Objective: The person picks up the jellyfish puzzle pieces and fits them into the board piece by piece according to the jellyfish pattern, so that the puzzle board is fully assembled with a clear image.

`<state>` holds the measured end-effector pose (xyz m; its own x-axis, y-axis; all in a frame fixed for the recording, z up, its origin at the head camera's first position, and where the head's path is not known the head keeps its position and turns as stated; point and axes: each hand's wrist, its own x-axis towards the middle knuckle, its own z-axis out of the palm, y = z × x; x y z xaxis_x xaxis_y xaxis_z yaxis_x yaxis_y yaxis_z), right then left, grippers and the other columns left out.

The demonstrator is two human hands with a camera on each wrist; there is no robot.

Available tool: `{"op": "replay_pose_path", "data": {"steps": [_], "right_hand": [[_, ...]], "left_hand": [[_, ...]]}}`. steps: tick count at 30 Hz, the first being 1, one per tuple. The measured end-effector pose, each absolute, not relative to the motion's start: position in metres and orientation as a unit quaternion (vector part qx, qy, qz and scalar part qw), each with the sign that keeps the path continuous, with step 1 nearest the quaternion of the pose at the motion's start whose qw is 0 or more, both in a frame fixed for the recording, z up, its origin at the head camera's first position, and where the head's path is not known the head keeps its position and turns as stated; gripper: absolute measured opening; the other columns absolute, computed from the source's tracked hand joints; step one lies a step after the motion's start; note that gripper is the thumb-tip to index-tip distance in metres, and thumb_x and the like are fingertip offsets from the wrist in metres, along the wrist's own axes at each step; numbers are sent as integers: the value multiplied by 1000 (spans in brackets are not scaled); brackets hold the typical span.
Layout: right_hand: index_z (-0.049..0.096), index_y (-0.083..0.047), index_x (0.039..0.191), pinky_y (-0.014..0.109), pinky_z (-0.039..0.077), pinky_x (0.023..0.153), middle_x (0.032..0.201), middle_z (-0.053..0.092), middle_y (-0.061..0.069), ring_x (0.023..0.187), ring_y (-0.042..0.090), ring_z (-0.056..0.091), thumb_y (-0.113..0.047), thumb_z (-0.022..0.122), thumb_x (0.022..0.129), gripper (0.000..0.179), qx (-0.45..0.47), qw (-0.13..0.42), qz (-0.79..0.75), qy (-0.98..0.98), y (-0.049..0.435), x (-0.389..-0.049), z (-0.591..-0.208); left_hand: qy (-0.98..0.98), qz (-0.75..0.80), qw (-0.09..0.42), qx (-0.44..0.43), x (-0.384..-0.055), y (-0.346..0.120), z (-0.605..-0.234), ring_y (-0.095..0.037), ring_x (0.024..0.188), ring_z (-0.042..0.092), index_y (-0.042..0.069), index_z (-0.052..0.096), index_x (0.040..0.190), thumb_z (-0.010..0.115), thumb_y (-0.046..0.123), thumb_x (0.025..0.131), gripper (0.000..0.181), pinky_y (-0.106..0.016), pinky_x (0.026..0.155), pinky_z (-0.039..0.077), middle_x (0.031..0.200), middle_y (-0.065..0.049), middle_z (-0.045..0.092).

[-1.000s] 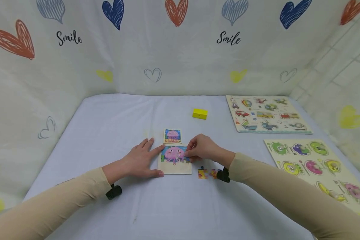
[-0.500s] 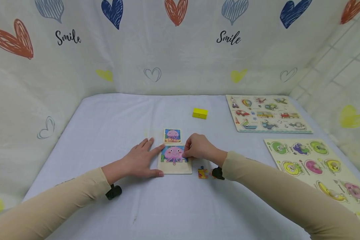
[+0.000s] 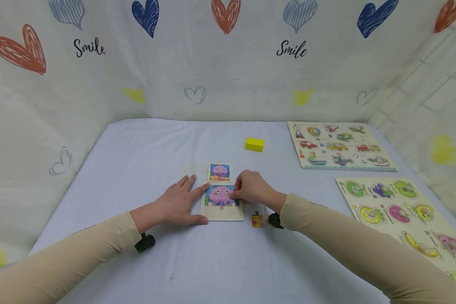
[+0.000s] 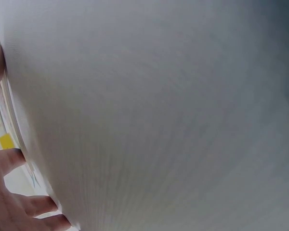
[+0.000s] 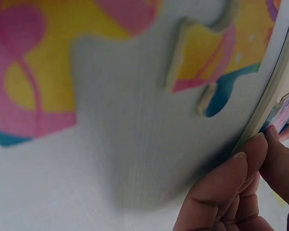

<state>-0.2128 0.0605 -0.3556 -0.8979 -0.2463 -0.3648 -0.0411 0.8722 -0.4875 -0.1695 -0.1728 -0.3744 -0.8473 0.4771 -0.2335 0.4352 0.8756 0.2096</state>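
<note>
A small wooden puzzle tray (image 3: 222, 215) lies mid-table. Its upper half carries a pink jellyfish picture (image 3: 218, 195) of joined pieces; bare wood shows below. My left hand (image 3: 176, 205) lies spread, index fingertip at the tray's upper left corner and thumb at its lower left. With curled fingers my right hand (image 3: 253, 188) pinches at a puzzle piece along the picture's right edge, mostly hidden by the fingertips. A loose yellow and pink piece (image 5: 226, 53) lies right of the tray, with another piece (image 5: 43, 91) beside it, partly hidden by the wrist camera in the head view.
A small jellyfish picture card (image 3: 219, 172) touches the tray's far side. Farther back sits a yellow block (image 3: 254, 144). On the right lie a vehicle puzzle board (image 3: 342, 145) and a fruit puzzle board (image 3: 380, 202). A white cloth (image 3: 148, 143) covers the table.
My right hand has shifted slightly left, its fingertips now farther over the jellyfish picture's right side. The right wrist camera covers more of the second loose piece. My left hand stays in place.
</note>
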Motion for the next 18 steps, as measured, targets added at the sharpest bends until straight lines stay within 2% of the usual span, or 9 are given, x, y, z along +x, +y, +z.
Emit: {"op": "replay_pose_path", "data": {"steps": [9,15,18], "right_hand": [[70,-10,85,22,44,60,73,62,2,69,15,57,-28,79,92,22,-124,205,-228,944,68,-213,-355],[71,-9,103,28,55,80,93,71,2,84,15,61,-17,74,95,11,-188,218,-261,921,98,-205,-349],[72,-8,105,31,56,87,97,72,1,87,15,61,-13,74,95,12,-206,212,-254,921,113,-197,-347]], "left_hand": [[957,83,148,234,-169,-172,-373,-52,153,20,18,31,162,69,65,87,97,-67,117,30,167,-29,19],[957,83,148,236,-169,-171,-373,-53,153,21,18,32,162,69,65,87,96,-68,117,30,166,-30,19],[957,81,145,239,-169,-171,-372,-53,152,22,17,32,162,70,64,87,96,-68,116,31,166,-30,21]]}}
